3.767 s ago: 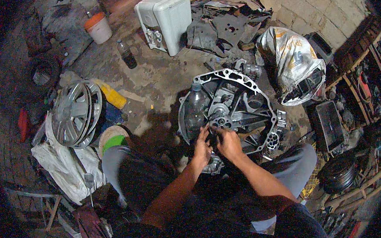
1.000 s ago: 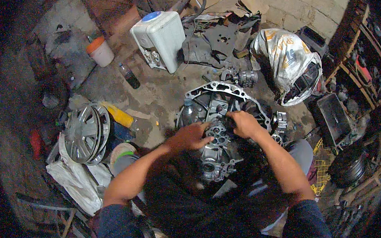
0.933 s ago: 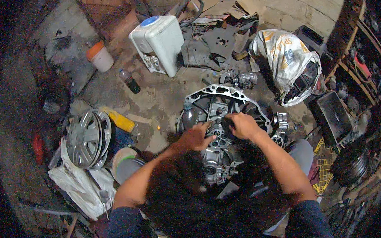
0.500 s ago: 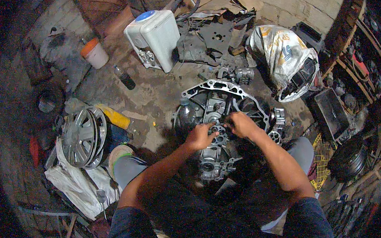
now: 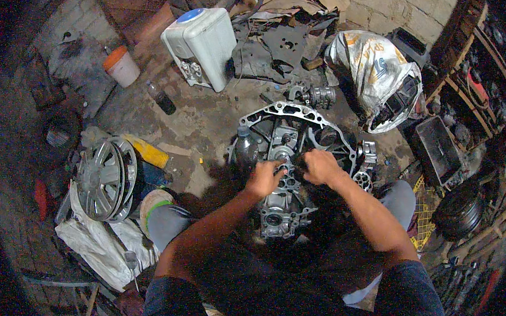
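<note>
A silver cast-metal assembly (image 5: 278,205) stands upright between my knees, with round holes in its middle section. Behind it spreads the curved, bolt-holed rim of a bell-shaped gearbox casing (image 5: 296,110). My left hand (image 5: 262,179) grips the assembly's left side, thumb and forefinger against the holed section. On the other side, my right hand (image 5: 322,166) is closed beside it, fingertips turned inward and down; whatever they hold is hidden. A dark plastic bottle (image 5: 245,147) stands within the casing at its left.
Small metal parts (image 5: 322,97) lie behind the casing. Farther back are a white water dispenser (image 5: 203,48) and a white sack (image 5: 363,64) over a dark part. Wheel covers (image 5: 101,182) are stacked at left, near a yellow bottle (image 5: 150,152). A metal tray (image 5: 438,146) is at right.
My right hand has shifted slightly away from the holed section, widening the gap between my hands. My left hand stays on the assembly. The whole view has moved a little.
</note>
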`<state>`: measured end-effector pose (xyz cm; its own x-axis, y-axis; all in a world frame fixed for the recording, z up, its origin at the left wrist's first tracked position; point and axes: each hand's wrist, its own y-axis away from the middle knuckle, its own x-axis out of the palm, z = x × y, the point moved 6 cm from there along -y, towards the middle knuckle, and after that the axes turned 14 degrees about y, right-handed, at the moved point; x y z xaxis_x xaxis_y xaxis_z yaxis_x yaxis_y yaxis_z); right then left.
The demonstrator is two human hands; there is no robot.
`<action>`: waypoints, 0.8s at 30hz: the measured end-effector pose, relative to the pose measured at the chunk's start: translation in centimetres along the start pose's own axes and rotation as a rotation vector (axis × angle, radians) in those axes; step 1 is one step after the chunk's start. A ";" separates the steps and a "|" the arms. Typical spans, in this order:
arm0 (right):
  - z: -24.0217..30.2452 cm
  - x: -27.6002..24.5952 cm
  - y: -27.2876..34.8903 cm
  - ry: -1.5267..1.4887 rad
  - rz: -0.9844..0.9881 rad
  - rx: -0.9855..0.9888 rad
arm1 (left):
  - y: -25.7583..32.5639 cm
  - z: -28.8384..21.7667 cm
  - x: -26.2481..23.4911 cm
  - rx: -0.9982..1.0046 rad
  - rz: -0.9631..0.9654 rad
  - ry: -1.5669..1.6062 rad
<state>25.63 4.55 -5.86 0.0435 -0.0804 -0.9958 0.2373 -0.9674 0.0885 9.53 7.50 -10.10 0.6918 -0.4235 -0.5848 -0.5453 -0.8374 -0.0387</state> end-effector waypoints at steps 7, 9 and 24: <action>-1.1 1.1 -0.6 0.038 -0.004 0.051 | -0.1 0.2 0.0 0.015 -0.001 0.018; -1.3 0.9 -0.7 -0.022 -0.028 0.093 | -0.1 0.0 0.0 -0.026 0.008 0.025; 0.1 1.6 -0.6 -0.012 -0.124 0.022 | 0.0 0.1 -0.2 -0.075 -0.008 0.020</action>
<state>25.43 5.01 -7.54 0.0036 0.0376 -0.9993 0.2185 -0.9752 -0.0359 9.38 7.61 -10.07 0.7057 -0.4227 -0.5687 -0.5032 -0.8640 0.0177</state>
